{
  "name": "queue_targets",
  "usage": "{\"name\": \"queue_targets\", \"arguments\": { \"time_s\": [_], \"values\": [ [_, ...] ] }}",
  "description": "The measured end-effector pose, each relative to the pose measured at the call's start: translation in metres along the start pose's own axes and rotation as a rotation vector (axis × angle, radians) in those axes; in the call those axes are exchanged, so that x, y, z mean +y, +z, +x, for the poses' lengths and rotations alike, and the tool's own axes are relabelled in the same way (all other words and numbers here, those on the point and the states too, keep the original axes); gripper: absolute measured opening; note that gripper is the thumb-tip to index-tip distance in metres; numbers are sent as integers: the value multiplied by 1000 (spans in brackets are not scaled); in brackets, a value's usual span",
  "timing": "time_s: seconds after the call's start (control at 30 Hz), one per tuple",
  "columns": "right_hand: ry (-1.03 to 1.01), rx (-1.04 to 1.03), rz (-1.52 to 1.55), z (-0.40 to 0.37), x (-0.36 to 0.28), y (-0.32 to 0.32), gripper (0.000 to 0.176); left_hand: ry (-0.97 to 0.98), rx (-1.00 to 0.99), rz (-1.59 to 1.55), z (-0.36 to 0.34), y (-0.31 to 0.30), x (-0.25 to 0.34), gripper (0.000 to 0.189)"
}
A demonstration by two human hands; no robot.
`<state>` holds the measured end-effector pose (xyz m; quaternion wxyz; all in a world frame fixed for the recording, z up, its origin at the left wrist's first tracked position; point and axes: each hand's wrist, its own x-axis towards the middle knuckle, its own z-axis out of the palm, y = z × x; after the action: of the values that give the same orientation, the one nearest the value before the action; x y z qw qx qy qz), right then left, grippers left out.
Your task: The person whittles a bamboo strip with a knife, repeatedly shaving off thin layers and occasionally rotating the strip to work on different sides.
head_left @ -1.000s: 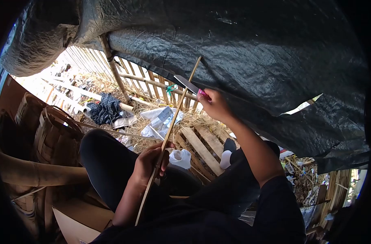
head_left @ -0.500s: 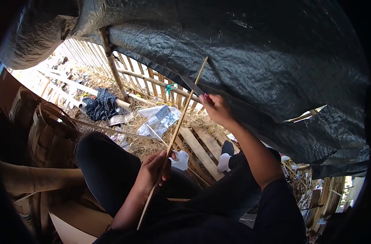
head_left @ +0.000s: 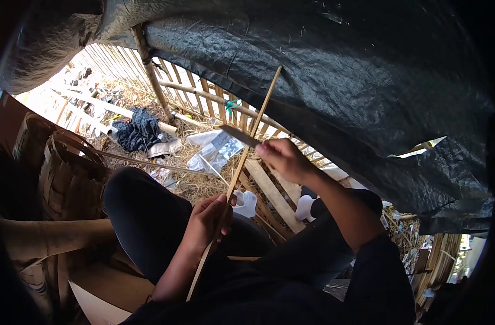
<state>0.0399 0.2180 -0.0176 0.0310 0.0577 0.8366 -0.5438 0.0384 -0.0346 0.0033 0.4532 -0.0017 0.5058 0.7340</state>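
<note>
A long, thin bamboo strip (head_left: 238, 172) runs slantwise from my lap up toward the black tarp. My left hand (head_left: 207, 219) is closed around its lower part, thumb along the top. Above it, my right hand (head_left: 285, 160) grips a knife (head_left: 238, 135), its handle hidden inside the fingers. The blade points to the upper left and crosses the strip in this view, close to my right fingertips. Both of my legs are bent beneath the strip.
A black tarp (head_left: 356, 81) hangs in front, with a bamboo slat fence (head_left: 204, 97) behind it. Woven baskets (head_left: 68, 179) and a thick bamboo pole (head_left: 58, 236) stand at left. Wooden planks (head_left: 272, 189), plastic bags (head_left: 217, 151) and dark cloth (head_left: 139, 130) lie on the straw-covered ground.
My right hand and the knife have moved down along the strip toward my left hand, with the blade turned flatter. My left hand keeps its hold on the strip.
</note>
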Motion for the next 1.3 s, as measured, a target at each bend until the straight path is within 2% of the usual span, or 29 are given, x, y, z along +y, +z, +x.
{"name": "queue_targets", "arguments": {
  "time_s": [0.03, 0.07, 0.1, 0.23, 0.27, 0.3, 0.37, 0.47, 0.5, 0.57, 0.63, 0.7, 0.73, 0.83, 0.9, 0.97, 1.1, 1.13, 1.17, 1.23, 1.3],
  "values": [
    [70, -4, 65, 7, 1, -12, 40, -2, -2, 1, -2, 1, 0, 34],
    [212, -87, 299, 10, -2, -28, 36, -8, -6, -8, -3, 4, 1, 31],
    [157, -141, 463, 18, 20, -41, 34, -10, -10, -17, -3, 5, 2, 28],
    [-81, 190, -139, 5, -1, -18, 36, -14, -34, 34, 0, 2, 2, 35],
    [9, 65, -108, 0, -10, -14, 37, -23, -37, 14, 1, 0, 0, 35],
    [-70, -33, -113, -4, -9, -8, 35, -33, -41, -3, 1, -1, -1, 35],
    [-111, -75, -60, -11, -12, -2, 35, -28, -32, -9, 1, -1, -1, 35],
    [-79, 158, -193, 1, 2, -20, 34, -27, -14, -8, 0, 1, -4, 35],
    [7, 200, -231, 3, -4, -26, 32, -21, -2, 5, 0, 1, -3, 35],
    [-11, 240, -243, -5, -16, -14, 29, -32, -9, 0, -1, 2, 2, 35],
    [-80, 80, -164, -22, -23, 15, 24, -40, -14, -5, -1, 3, 2, 34],
    [-203, 67, -217, -36, -31, 34, 22, -12, 30, -54, 0, 1, 2, 31],
    [-153, 54, -230, -37, -38, 28, 21, -18, 32, -49, -1, 2, 1, 31],
    [10, 244, -248, -14, -19, -6, 27, -13, 20, -59, -2, 5, 1, 32],
    [-50, 340, -360, -2, -15, -23, 30, -3, 21, -41, -3, 7, 2, 32],
    [56, 285, -285, -13, -26, -8, 23, -9, 11, -33, -1, 5, 2, 32],
    [-227, 101, -223, -44, -34, 38, 17, -42, 2, -66, 0, 1, 2, 33],
    [-199, 79, -275, -44, -41, 32, 17, -46, 1, -63, 0, 0, 1, 33],
    [-176, 137, -235, -40, -39, 25, 20, -44, 2, -59, -2, 0, -1, 32],
    [-6, 229, -319, -21, -28, -2, 19, -32, 1, -57, -1, 1, -1, 32],
    [-120, 383, -409, 0, 3, -25, 23, 7, 19, -45, -3, 4, -1, 31]
  ]
}}
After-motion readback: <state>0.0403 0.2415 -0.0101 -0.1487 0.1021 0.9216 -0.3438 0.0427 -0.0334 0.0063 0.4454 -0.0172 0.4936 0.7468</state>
